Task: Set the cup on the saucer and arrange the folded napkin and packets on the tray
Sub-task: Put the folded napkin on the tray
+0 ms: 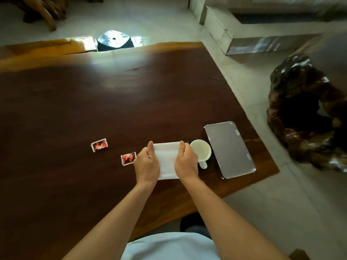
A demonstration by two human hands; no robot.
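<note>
The table [93,109] fills most of the room in front of me, a broad slab of dark, glossy wood with a paler, uneven far edge that catches the window light. Near its right edge lies the tray [230,150], a flat grey rectangle with rounded corners and a thin shiny rim, bare on top. Just left of it, almost touching, stands the cup [201,152], pale cream and smooth, its handle turned toward the person; something dark sits under it, too hidden to tell. The napkin [166,160] is a soft white rectangle on the wood beside the cup. The left hand [147,165] and right hand [186,164] pinch its long sides, thumbs on top. Two small red-and-black packets [99,145] [128,158], crinkly with white ends, lie left of the hands.
</note>
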